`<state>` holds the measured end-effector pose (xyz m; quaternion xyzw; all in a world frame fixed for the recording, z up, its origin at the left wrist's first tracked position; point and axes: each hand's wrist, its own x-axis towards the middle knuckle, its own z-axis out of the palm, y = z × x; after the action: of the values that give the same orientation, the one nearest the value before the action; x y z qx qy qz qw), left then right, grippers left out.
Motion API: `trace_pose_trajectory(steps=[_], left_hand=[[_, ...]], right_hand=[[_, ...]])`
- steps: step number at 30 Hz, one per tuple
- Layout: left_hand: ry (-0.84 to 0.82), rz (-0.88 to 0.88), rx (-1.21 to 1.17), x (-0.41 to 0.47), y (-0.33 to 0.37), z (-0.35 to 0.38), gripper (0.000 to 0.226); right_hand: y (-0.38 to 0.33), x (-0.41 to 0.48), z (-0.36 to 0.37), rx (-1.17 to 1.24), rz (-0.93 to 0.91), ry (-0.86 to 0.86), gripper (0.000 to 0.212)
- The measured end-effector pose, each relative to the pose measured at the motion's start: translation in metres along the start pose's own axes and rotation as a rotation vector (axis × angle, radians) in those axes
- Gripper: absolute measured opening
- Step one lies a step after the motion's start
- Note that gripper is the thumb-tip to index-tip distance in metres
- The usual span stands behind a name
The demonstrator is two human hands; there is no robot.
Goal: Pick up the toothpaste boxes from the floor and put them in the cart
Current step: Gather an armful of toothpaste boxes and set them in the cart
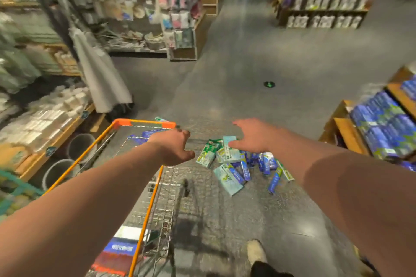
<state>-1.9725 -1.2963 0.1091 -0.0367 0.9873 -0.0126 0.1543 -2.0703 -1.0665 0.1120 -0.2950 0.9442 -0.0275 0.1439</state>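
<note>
Several toothpaste boxes [238, 164], green, pale teal and blue, lie in a loose pile on the grey floor to the right of the cart. The wire cart [144, 122] with an orange rim stands at lower left and holds a few blue boxes [148, 134] at its far end. My left hand [174, 147] hovers over the cart's right edge, fingers loosely curled, holding nothing. My right hand [254, 136] reaches down over the top of the pile, fingers spread; its fingertips are at a pale teal box [229, 140], with no grip visible.
Store shelves line the left side, with grey buckets [81, 146] on the floor beside the cart. A wooden display of blue packages [380, 132] stands at right. My shoe [256, 252] is on the floor near the cart. An aisle runs ahead.
</note>
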Motion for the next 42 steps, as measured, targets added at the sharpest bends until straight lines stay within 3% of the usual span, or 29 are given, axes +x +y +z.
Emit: trace_pose_trajectory(steps=[10, 24, 31, 37, 42], left_hand=[[-0.099, 0.103, 0.054, 0.140, 0.073, -0.009, 0.068], [-0.246, 0.118, 0.032, 0.371, 0.097, 0.007, 0.063], [-0.346, 0.235, -0.002, 0.522, 0.068, 0.068, 0.060], [-0.408, 0.229, -0.003, 0.650, 0.047, 0.136, 0.063], [-0.436, 0.192, -0.040, 0.746, 0.051, 0.211, 0.049]], right_hand=[[0.134, 0.046, 0.007, 0.085, 0.119, -0.036, 0.074], [0.260, 0.258, 0.034, 0.151, 0.160, -0.198, 0.061], [0.291, 0.356, 0.086, 0.201, 0.340, -0.294, 0.058], [0.323, 0.453, 0.155, 0.263, 0.466, -0.322, 0.038], [0.370, 0.545, 0.241, 0.289, 0.503, -0.316, 0.053]])
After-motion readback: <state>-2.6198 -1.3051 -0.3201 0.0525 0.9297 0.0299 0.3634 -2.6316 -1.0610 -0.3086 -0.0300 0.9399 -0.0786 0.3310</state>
